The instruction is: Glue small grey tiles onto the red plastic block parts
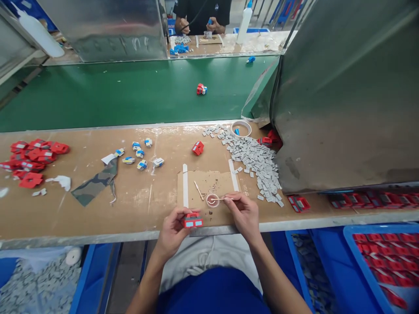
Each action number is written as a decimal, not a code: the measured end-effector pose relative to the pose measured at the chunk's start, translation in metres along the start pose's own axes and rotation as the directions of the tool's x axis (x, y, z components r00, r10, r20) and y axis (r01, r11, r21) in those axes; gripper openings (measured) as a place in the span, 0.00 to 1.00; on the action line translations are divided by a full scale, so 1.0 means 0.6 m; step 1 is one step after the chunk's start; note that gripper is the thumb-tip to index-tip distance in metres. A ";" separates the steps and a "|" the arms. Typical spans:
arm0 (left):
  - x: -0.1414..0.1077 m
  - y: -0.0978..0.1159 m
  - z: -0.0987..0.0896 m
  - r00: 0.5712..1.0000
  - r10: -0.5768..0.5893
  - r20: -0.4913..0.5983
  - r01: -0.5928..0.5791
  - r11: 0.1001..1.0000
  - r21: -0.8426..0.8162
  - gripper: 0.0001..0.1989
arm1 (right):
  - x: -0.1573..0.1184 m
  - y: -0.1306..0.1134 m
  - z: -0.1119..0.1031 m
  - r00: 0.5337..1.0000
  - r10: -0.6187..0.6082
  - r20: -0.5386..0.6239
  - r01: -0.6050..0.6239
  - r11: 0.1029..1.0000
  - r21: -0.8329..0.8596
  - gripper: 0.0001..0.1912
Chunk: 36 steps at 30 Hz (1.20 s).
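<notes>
Between the fingers of my left hand (174, 231) is a red toy car part (193, 220) with pale blue windows, held at the table's front edge. My right hand (242, 213) pinches a thin cotton swab (221, 199), whose tip reaches into a small clear round cup (212, 200). The cup stands on a piece of cardboard (190, 187) fixed with white tape strips. Another stick (198, 190) lies on that cardboard among dark spots. Farther back, a single red part (197, 148) rests on the table.
Many grey tiles (258, 159) spread at right beside a tape roll (241, 129). Red parts (32, 159) pile at far left; several white-blue pieces (140, 153) lie nearer. Beyond runs a green belt (131, 91). A metal panel (343, 96) bounds the right. A co-worker (203, 17) sits opposite.
</notes>
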<state>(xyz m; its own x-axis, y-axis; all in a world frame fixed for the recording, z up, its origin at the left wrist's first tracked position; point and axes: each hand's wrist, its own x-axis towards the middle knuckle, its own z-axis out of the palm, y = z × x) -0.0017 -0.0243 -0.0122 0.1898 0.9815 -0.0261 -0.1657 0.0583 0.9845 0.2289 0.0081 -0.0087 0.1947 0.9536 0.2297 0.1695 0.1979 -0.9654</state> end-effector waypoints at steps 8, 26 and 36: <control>-0.002 0.007 0.008 0.999 0.042 -0.020 -0.032 0.928 0.370 0.13 | -0.020 -0.050 0.002 0.996 0.088 0.011 -0.088 0.982 0.166 0.06; -0.003 0.013 0.010 0.991 0.125 0.041 -0.130 0.886 0.446 0.12 | -0.041 -0.069 0.037 0.974 -0.118 0.192 0.120 0.993 -0.002 0.05; -0.003 0.016 0.010 0.995 0.095 0.042 -0.104 0.885 0.454 0.11 | -0.036 -0.074 0.034 0.973 -0.079 0.215 0.091 0.995 -0.046 0.07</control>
<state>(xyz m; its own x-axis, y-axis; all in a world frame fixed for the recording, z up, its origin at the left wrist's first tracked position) 0.0022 -0.0268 -0.0016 0.2140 0.9739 0.0752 0.2735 -0.1336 0.9526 0.1976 -0.0167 0.0265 -0.0318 0.9613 0.2736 0.2305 0.2734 -0.9339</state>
